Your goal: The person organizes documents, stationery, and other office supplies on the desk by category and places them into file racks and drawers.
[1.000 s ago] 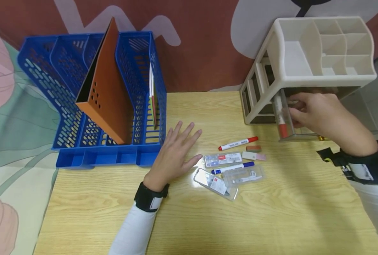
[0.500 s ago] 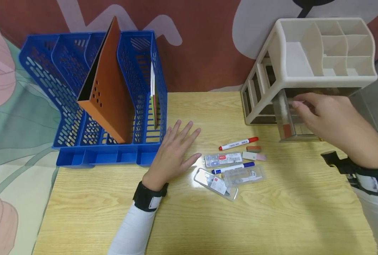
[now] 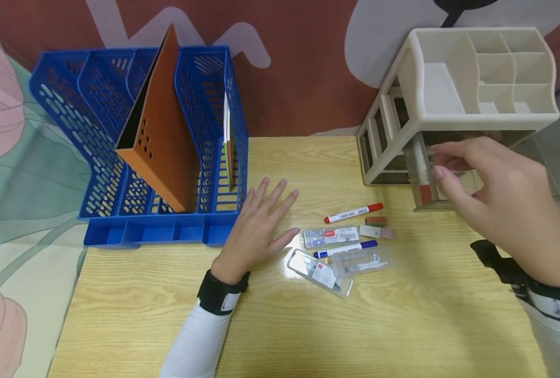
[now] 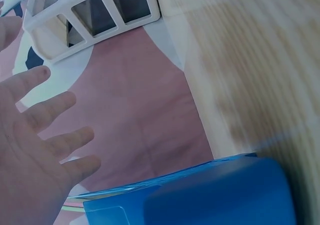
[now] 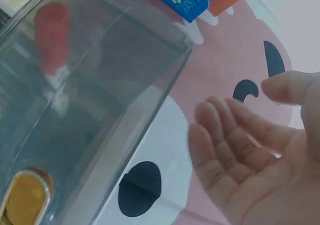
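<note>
Above the pulled-out clear drawer (image 3: 443, 202) of the cream organizer (image 3: 488, 122), my right hand (image 3: 511, 194) hovers with fingers loosely bent and nothing held. A red-capped marker (image 3: 423, 173) lies along the drawer's left side; its red end (image 5: 52, 35) shows through the plastic in the right wrist view. That view has the right hand (image 5: 255, 160) beside the drawer wall, thumb apart from the fingers. Fingers spread, my left hand (image 3: 256, 231) rests on the table by the blue rack (image 3: 220, 231); in the left wrist view the left hand (image 4: 35, 150) is at the left.
Between the hands lie a red marker (image 3: 353, 212), a blue marker (image 3: 345, 249), a brown block (image 3: 376, 221), a white-and-pink eraser (image 3: 370, 231) and several clear cases (image 3: 322, 272). An orange folder (image 3: 164, 136) and thin booklets (image 3: 228, 152) stand in the rack.
My right hand has come up and back from inside the drawer toward the lower right, its fingers loosening. The left hand has barely moved.
</note>
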The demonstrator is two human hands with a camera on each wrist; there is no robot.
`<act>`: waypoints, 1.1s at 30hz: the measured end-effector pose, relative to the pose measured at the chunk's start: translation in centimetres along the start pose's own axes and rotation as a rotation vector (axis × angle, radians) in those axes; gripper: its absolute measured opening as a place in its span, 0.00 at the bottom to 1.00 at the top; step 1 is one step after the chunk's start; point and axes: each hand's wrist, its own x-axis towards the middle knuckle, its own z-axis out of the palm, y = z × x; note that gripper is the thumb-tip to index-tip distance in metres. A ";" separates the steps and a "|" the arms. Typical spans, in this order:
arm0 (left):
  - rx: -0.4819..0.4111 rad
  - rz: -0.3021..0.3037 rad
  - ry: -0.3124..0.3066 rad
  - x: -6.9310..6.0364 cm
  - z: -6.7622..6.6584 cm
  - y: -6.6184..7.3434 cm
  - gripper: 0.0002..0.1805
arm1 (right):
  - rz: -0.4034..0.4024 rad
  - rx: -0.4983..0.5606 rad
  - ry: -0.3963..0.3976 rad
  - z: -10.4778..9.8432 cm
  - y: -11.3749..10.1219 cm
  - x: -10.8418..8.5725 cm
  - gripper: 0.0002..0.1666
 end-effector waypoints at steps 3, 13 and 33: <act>0.009 -0.001 0.001 0.0 -0.1 0.1 0.41 | -0.076 0.047 0.049 0.3 -0.2 -0.2 0.26; 0.008 0.004 -0.002 0.0 -0.5 0.5 0.40 | -0.274 0.085 0.087 1.6 -1.2 -0.5 0.36; 0.038 0.017 0.015 0.0 -1.0 1.0 0.40 | -0.346 0.182 -0.126 7.7 -2.5 -3.7 0.35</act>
